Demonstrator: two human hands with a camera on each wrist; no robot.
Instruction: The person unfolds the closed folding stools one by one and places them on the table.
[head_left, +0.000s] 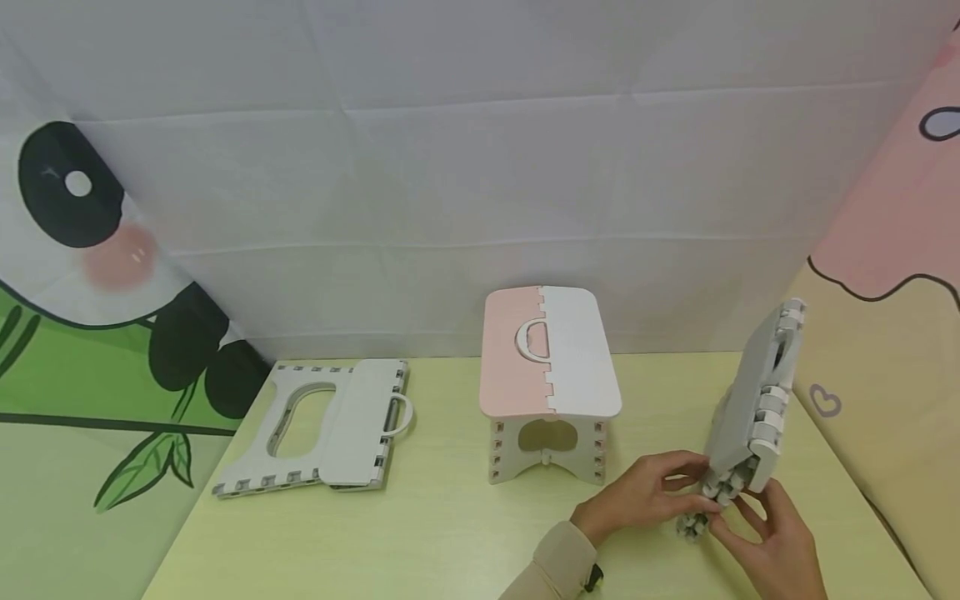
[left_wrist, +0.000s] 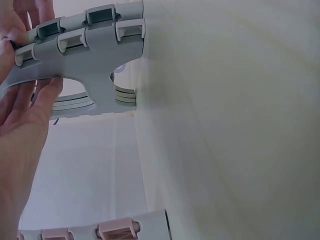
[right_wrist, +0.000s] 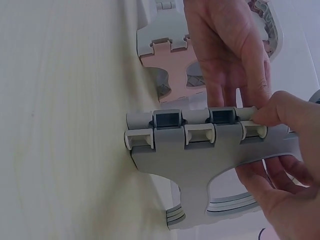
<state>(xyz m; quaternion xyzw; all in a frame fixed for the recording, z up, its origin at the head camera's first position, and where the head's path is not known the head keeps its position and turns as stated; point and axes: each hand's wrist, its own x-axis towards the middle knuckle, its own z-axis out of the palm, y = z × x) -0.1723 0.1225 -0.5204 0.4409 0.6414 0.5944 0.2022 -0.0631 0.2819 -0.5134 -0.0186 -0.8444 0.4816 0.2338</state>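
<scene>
While both hands work at the right side of the table (head_left: 420, 533), the gray folding stool (head_left: 750, 400) between them stands on end, leaning, with its panels lying close together. One step stool already stands unfolded: the pink and white stool (head_left: 581, 350) in the middle, its legs apart beneath a flat top with a handle. Farther left, the folded stool (head_left: 352, 425) lies flat on the table, its loop handle pointing toward the middle one. Judged from this alone, one of the three is set up, one is collapsed and untouched, and the gray one is in hand, not opened out; whether it is being folded or unfolded cannot be told.

The left hand (head_left: 648, 493) comes in from the middle of the table, its beige sleeve (head_left: 551, 567) low and the wrist slightly bent, thumb forward and fingers reaching along the gray stool's lower edge to grip it. The right hand (head_left: 780, 542) rises from the near right, opposite it. Its thumb sits over the hinge row (right_wrist: 200, 132) in the right wrist view while the other fingers reach underneath at the cutout, so the hinged edge looks pinched between them. The two hands lie near each other.
</scene>
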